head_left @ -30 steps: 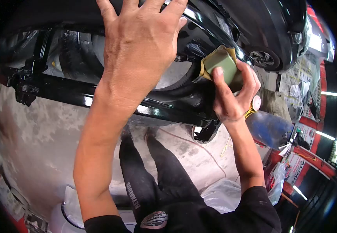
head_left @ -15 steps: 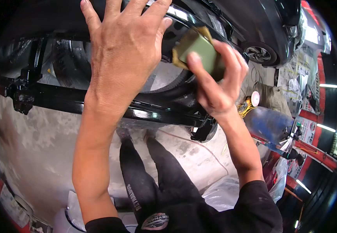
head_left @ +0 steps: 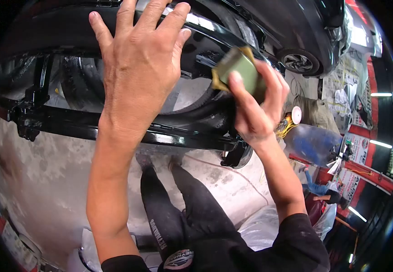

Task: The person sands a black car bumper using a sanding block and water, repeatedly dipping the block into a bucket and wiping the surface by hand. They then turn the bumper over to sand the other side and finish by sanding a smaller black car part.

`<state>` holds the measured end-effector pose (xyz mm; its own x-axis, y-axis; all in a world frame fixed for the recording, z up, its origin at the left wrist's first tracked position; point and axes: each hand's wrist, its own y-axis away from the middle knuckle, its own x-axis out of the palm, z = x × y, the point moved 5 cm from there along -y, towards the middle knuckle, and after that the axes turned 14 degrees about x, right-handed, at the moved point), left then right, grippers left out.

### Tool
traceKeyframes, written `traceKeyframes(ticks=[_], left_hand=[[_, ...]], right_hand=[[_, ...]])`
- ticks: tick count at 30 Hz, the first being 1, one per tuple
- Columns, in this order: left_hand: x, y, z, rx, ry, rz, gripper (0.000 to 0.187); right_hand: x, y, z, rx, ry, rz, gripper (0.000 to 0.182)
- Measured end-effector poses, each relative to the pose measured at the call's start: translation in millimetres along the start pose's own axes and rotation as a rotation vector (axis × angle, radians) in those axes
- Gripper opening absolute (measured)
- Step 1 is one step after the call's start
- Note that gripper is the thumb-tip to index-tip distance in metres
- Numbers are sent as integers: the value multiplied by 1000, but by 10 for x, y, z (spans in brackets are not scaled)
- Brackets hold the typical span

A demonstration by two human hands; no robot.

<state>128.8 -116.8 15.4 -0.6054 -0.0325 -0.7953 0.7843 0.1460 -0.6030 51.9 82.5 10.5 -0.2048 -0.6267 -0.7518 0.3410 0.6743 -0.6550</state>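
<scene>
A glossy black car bumper (head_left: 192,143) stretches across the upper part of the head view, with rounded openings through which the floor shows. My left hand (head_left: 144,68) lies with fingers spread on its upper edge, holding nothing. In my right hand (head_left: 260,102), pinched between thumb and fingers, is a green sanding block (head_left: 239,70) with yellowish-brown sandpaper folded around its edges. The block overlaps the right end of the bumper in this view and is slightly blurred.
A dark car with a wheel (head_left: 301,62) stands beyond the bumper at upper right. Farther right are a yellow cord (head_left: 288,123), a blue drum-like container (head_left: 312,143) and a bending person (head_left: 325,192). Clear plastic sheeting (head_left: 264,229) lies by my right side. A thin hose (head_left: 232,171) crosses the floor.
The sanding block in my right hand has moved a little right and down. My left hand stays spread on the bumper, with a small shift left in the view.
</scene>
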Motion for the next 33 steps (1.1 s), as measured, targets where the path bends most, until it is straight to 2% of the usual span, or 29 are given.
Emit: traceKeyframes(ticks=[2,4,5,8,11,14,16,18,21,26,30,33], left_hand=[[1,-15,-8,2,-12,19,40],[-16,-29,54,-12,253,-45,40],[73,34,79,22,64,-24,38],[84,58,84,18,35,-13,38],[75,35,71,18,51,-20,38],[80,47,79,31,63,-25,39],[63,36,59,22,59,-18,39],[54,49,76,10,53,-9,39],[86,47,79,17,61,-33,39],[57,49,100,14,40,-6,39],[-21,-16,-40,-19,6,28,40],[-58,-31,-14,-17,103,-67,40]], right_hand=[[56,-204,126,-6,-13,20,45],[-42,-140,54,-5,12,83,47],[-95,-34,-31,19,29,73,47],[-72,61,-76,46,45,73,49],[41,-292,160,12,-60,74,51],[-13,-156,32,-21,0,51,50],[-121,-18,-69,40,38,67,48],[-56,-65,10,32,11,15,48],[97,-323,194,-11,-24,73,47],[-96,41,-40,35,42,71,46],[72,-317,230,2,-41,67,49],[-32,-163,75,24,-17,67,49]])
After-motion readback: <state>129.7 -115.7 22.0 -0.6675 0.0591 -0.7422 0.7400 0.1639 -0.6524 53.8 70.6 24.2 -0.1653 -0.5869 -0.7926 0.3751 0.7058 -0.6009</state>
